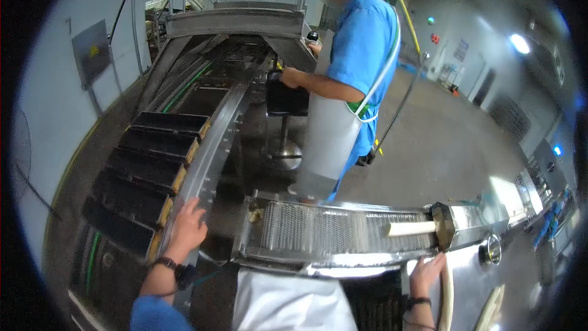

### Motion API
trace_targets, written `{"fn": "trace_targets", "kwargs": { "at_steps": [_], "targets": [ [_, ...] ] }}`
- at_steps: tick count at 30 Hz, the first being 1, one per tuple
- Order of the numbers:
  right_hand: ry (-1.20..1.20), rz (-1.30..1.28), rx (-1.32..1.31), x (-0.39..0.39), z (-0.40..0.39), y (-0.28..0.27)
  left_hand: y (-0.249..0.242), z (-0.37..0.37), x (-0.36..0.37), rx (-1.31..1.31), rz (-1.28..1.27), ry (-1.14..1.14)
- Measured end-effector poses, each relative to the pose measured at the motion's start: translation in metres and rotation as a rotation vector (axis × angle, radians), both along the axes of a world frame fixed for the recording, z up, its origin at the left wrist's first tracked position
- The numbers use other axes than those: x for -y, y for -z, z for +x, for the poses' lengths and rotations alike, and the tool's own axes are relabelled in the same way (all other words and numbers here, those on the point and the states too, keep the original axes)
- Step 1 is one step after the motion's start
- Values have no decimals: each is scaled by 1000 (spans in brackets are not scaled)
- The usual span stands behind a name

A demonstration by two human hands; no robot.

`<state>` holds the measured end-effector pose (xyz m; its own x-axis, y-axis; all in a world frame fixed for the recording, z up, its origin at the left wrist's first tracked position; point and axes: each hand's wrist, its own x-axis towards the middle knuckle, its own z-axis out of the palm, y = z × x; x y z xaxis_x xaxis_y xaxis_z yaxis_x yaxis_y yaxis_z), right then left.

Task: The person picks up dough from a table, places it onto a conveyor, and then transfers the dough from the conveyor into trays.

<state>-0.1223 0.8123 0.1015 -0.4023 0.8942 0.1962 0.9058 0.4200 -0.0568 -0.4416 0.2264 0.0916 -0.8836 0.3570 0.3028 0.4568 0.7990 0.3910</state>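
Note:
With fingers spread, my left hand (pixel 188 228) rests on the metal side rail (pixel 211 150) of a conveyor, close to a row of dark oblong pans (pixel 147 165). My right hand (pixel 427 276) lies with fingers stretched out at the near edge of the steel worktable (pixel 468 270), beside a long pale dough strip (pixel 448 294). Between my hands runs a mesh belt (pixel 343 230) in a metal frame. A pale dough roll (pixel 411 228) lies on it, coming out of the machine's outlet (pixel 443 227).
A person (pixel 364 55) in blue with a pale apron stands beyond the mesh belt, facing the pan conveyor. Near them is a black stool (pixel 286 101). More dough strips (pixel 490 309) lie at lower right. A metal platform (pixel 236 22) spans the pan conveyor ahead.

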Motion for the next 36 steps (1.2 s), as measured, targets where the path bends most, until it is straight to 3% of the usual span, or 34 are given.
{"fn": "trace_targets", "kwargs": {
  "at_steps": [1, 3, 5, 7, 10, 11, 18, 25, 29, 31, 34, 35, 36],
  "targets": [
    [-148, 57, -110, -18, -5, 29, 0, -1, 1, -13, 9, 11],
    [-346, 88, -187, -10, -32, 33, -2, 0, 1, -28, 15, 24],
    [-400, -24, -26, 11, -65, 30, -5, 0, -1, -27, 10, 22],
    [-457, 46, 81, 24, -96, 41, -5, -2, 0, -34, 13, 21],
    [-665, -34, 65, 52, -120, 31, -7, 1, 1, -38, 18, 20],
    [-753, 93, 5, 40, -125, 62, -8, 2, 0, -34, 22, 15],
    [-905, -4, -57, 111, -160, 24, -14, 2, -1, -43, 18, 8],
    [-899, -14, -23, 151, -175, 10, -12, 3, 2, -53, -6, 3],
    [-997, 193, 59, 144, -180, 40, -9, 3, 4, -17, 11, 8],
    [-984, 45, 287, 160, -188, -9, -13, -4, 0, 40, 28, -24],
    [-963, -303, -383, 124, -172, 5, -9, -5, 2, 8, 32, -4],
    [-902, -420, -654, 109, -163, 6, -10, -4, 1, 14, 30, 5],
    [-686, -594, -865, 101, -141, -14, -12, -6, 1, 13, 29, 13]
  ]
}}
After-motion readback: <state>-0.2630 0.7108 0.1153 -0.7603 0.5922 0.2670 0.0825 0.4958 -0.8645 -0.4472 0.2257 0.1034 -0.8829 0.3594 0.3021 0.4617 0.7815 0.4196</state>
